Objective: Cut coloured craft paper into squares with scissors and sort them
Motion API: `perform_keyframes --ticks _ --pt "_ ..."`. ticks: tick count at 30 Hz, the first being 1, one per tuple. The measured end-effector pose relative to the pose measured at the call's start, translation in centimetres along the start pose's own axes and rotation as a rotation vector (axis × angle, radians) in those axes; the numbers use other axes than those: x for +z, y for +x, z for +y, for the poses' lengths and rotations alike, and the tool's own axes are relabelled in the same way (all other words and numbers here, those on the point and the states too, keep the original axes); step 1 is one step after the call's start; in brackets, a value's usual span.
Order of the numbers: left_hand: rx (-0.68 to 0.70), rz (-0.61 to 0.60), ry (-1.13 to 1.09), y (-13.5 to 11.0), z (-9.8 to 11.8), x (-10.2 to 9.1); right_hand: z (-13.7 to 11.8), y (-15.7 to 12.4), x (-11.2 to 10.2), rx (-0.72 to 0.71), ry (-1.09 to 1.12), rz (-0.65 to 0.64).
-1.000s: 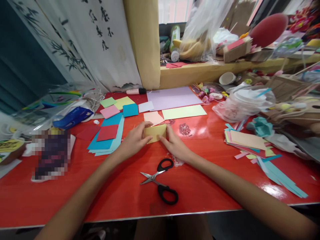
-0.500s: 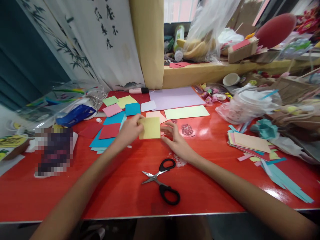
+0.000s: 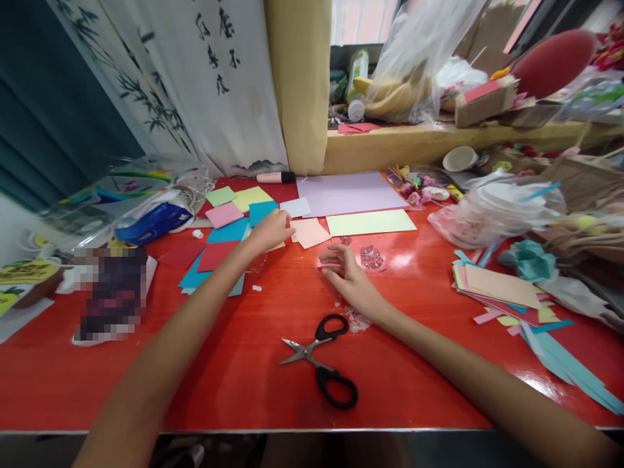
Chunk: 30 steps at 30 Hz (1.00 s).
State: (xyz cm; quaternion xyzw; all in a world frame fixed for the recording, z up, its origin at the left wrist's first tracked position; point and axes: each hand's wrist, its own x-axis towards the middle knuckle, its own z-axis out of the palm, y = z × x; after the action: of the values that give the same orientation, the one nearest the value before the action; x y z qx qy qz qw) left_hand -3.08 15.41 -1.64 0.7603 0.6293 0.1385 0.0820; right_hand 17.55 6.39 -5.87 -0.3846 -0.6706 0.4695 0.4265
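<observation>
My left hand (image 3: 272, 232) is over the coloured paper squares, fingers bent and slightly apart, their tips at the left edge of a peach paper square (image 3: 311, 233). I see no paper lifted in it. Under this hand shows the edge of a yellow paper piece (image 3: 277, 247), mostly hidden. Open and empty, my right hand (image 3: 347, 273) rests on the red table with its fingers loosely curved and apart. Between my forearms lies a pair of black-handled scissors (image 3: 314, 353), blades spread and pointing left.
Red (image 3: 217, 256), pink (image 3: 224, 215), green (image 3: 221, 195) and blue (image 3: 263, 212) paper lies left of centre. Behind are a lilac sheet (image 3: 348, 193) and a pale green strip (image 3: 371, 223). Paper stacks (image 3: 502, 285), offcuts and plastic bags (image 3: 502, 205) crowd the right side.
The yellow square that my left hand held up is down among the papers, mostly under that hand. My left hand has moved slightly up; the right has stayed nearly still.
</observation>
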Motion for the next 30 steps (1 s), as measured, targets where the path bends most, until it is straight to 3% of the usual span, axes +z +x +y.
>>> perform_keyframes --ticks 3,6,12,16,19,21,24,27,30 --pt "0.086 -0.097 -0.068 1.7 0.6 1.3 0.0 0.0 0.0 -0.023 0.004 0.008" --pt "0.089 -0.147 -0.115 2.4 0.9 1.8 -0.1 0.0 0.0 -0.032 0.017 0.002" --pt "0.063 -0.216 -0.207 2.0 1.9 -0.4 0.0 0.0 0.1 -0.024 0.036 0.022" --pt "0.078 -0.144 -0.306 -0.1 3.2 -1.4 0.1 0.4 -0.1 -0.025 0.102 0.192" --pt "0.147 -0.114 -0.493 -3.0 4.4 -0.5 0.0 0.7 -0.6 0.022 0.153 0.291" --pt "0.188 -0.094 -0.700 -5.0 5.1 0.9 -0.2 0.9 -1.0 0.033 0.136 0.265" --pt "0.108 0.025 -0.861 -6.9 5.7 3.1 -0.2 1.0 -1.6 -0.007 0.064 0.186" --pt "-0.001 0.155 -0.925 -7.3 5.8 4.4 0.1 1.1 -1.8 -0.043 0.041 0.171" --pt "-0.023 0.234 -0.956 -7.1 5.6 4.6 0.5 1.2 -1.7 -0.051 0.054 0.196"
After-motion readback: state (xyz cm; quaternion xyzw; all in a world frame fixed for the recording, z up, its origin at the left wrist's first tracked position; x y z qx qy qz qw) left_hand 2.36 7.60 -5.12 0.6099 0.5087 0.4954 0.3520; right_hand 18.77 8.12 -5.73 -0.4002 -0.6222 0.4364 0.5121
